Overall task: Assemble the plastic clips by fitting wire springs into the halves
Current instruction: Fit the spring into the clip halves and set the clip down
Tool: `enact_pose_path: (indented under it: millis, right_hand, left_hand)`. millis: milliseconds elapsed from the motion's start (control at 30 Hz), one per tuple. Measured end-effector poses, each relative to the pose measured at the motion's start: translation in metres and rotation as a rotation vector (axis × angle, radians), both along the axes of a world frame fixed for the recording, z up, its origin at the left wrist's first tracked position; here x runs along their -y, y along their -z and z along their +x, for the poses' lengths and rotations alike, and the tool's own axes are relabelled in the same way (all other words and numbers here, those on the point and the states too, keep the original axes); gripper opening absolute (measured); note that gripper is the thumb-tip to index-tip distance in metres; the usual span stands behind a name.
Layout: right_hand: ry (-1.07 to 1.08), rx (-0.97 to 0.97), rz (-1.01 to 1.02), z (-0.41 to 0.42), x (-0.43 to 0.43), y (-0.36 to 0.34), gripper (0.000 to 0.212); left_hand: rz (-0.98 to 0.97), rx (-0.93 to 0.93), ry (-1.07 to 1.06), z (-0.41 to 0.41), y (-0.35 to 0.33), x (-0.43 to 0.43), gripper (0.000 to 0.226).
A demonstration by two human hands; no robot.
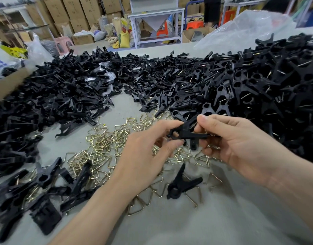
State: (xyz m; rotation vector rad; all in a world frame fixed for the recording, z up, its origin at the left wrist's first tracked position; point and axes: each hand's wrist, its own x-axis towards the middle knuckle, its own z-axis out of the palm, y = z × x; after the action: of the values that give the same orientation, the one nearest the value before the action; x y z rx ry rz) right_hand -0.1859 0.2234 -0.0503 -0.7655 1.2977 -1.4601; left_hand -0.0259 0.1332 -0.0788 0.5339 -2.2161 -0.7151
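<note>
Left hand [148, 147] is recorded raised above the desk [223, 218], with thumb and forefinger pinched on the ringed end of the held clip [187, 134]. Right hand [240, 144] is closed on the opposite end of the same piece, thumb on top and fingers curled beneath. The held clip is black plastic and is carried roughly level between the two hands, with a second black part hanging below it. Whether a spring is seated in it cannot be told.

Beneath the hands, a loose spread of brass-coloured wire springs [102, 144] is noted on the grey desk surface. One assembled clip [182, 184] is found lying among the nearer springs. A broad heap of black clip halves [63, 94] is piled to the left. A higher heap of finished clips [276, 82], with wire visible in many, is banked to the right. Further black clips [42, 183] are mixed with springs at the near left.

A clear plastic bag [249, 27] is seen behind the right heap. Cardboard boxes [72, 11] are stacked beyond the desk, and a pink stool [63, 44] is placed before them.
</note>
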Motion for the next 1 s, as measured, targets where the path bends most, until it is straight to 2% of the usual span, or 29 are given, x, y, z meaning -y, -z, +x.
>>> enact_pose_path:
  millis: [100, 233, 367, 433, 533, 800, 933, 1000]
  right_hand:
    - [-0.066, 0.06, 0.012, -0.005, 0.001, 0.0, 0.019]
    - [-0.198, 0.284, 0.038, -0.007, 0.0, 0.002, 0.024]
    - [-0.396, 0.444, -0.008, 0.003, -0.004, 0.007, 0.064]
    - [-0.404, 0.409, -0.034, 0.009, -0.004, 0.008, 0.064]
    - [-0.376, 0.313, -0.062, 0.014, -0.002, 0.007, 0.043]
    - [-0.393, 0.227, -0.085, 0.009, -0.001, 0.007, 0.048]
    - [-0.363, 0.21, -0.079, 0.009, 0.001, 0.008, 0.036]
    - [-0.346, 0.209, -0.052, 0.01, 0.001, 0.009, 0.04]
  left_hand:
    - [-0.005, -0.012, 0.006, 0.0, -0.001, 0.0, 0.032]
    - [-0.007, -0.072, 0.024, -0.002, -0.007, -0.003, 0.032]
    - [-0.08, -0.095, 0.029, -0.005, -0.009, -0.009, 0.027]
    - [-0.156, -0.055, 0.017, -0.006, -0.01, -0.012, 0.024]
    - [-0.197, -0.021, 0.016, -0.006, -0.009, -0.012, 0.022]
    - [-0.22, 0.002, 0.018, -0.005, -0.008, -0.011, 0.024]
    - [-0.226, -0.009, 0.005, -0.005, -0.008, -0.01, 0.024]
    - [-0.239, -0.007, -0.001, -0.006, -0.008, -0.01, 0.025]
